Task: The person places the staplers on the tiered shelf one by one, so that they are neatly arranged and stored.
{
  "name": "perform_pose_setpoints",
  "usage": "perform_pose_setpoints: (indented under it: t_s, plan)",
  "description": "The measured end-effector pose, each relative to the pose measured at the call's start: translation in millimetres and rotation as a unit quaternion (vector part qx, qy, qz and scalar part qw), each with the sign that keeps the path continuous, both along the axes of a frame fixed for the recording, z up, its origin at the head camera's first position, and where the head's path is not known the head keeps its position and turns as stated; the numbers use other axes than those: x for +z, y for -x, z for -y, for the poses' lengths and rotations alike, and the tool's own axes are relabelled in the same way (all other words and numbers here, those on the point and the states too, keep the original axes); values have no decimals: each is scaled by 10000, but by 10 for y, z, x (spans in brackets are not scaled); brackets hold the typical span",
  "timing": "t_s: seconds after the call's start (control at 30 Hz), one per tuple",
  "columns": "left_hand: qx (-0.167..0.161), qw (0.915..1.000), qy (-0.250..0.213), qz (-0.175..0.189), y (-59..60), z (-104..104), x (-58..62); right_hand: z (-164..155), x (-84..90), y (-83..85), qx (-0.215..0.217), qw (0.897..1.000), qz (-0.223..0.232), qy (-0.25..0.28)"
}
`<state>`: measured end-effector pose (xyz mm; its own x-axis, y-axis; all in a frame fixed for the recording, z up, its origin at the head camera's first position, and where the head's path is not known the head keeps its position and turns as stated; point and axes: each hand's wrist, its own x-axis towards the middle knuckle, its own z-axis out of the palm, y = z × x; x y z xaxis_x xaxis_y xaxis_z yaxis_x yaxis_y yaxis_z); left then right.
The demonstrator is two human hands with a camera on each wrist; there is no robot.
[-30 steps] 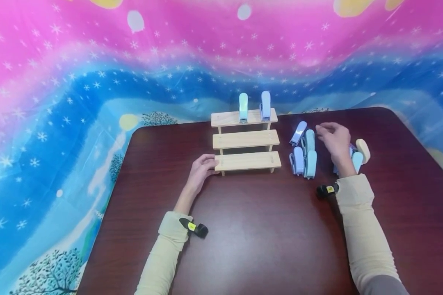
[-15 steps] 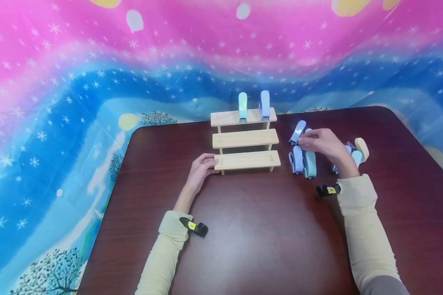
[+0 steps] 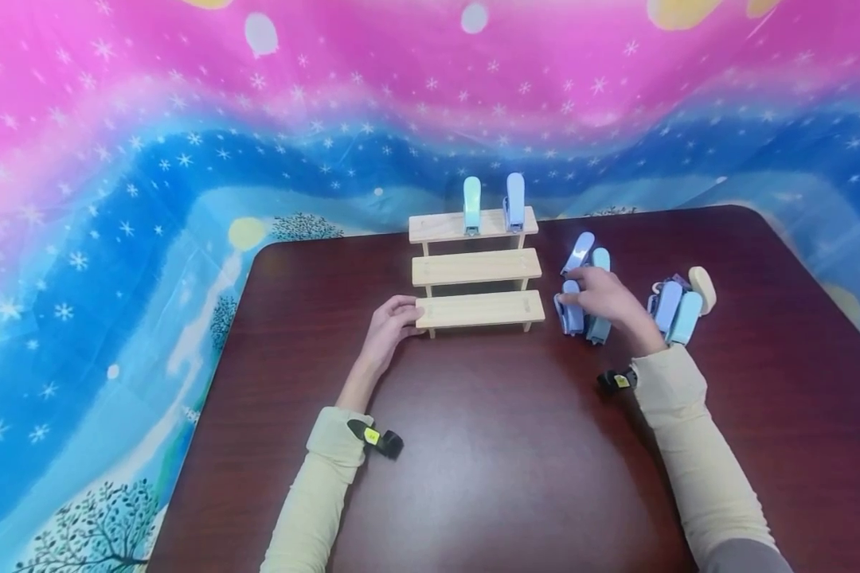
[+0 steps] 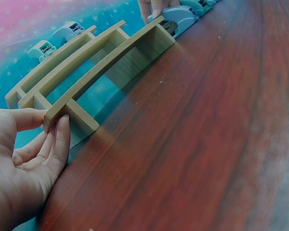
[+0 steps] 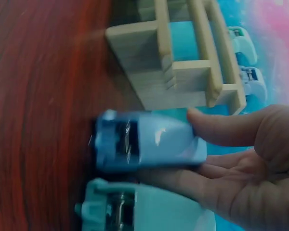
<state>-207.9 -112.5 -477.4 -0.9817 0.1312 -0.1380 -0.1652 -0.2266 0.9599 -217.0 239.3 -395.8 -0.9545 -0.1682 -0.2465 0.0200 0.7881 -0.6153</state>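
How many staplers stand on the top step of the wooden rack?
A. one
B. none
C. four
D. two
D: on the top step of the wooden rack, a pale teal stapler and a blue stapler stand side by side; the two lower steps are bare.

Staged tabletop set: starry backdrop cloth (image 3: 186, 159) behind dark table (image 3: 509, 461)

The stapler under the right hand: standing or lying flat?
Standing on end. The blue stapler rises upright from the table beside a teal one, with the right hand gripping its top.
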Motion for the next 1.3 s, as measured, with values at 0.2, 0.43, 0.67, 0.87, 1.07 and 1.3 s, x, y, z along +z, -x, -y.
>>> perform_pose_setpoints:
  t_s: [0.2, 0.43, 0.67, 0.87, 1.07, 1.3]
  plan:
    - [20, 10000, -22, -7, 8, -6, -2, -8, 11, 4, 114, 9987, -7, -488]
    - [17, 10000, 10, -17, 3, -2, -5, -54, 20, 16, 225, 9988, 31, -426]
    - [39, 10000, -49, 57, 13, 14, -20, -87, -8, 39, 7, 9996, 24, -286]
    - [29, 10000, 19, 5, 12, 29, -23, -97, -14, 39, 189, 9996, 136, -158]
    - [24, 10000, 2, 16, 22, 24, -23, -80, 10, 23, -70, 9988, -346, -327]
    - [-5, 10000, 18, 36, 34, 4, 0, -118, 104, -20, -590, 9956, -713, -163]
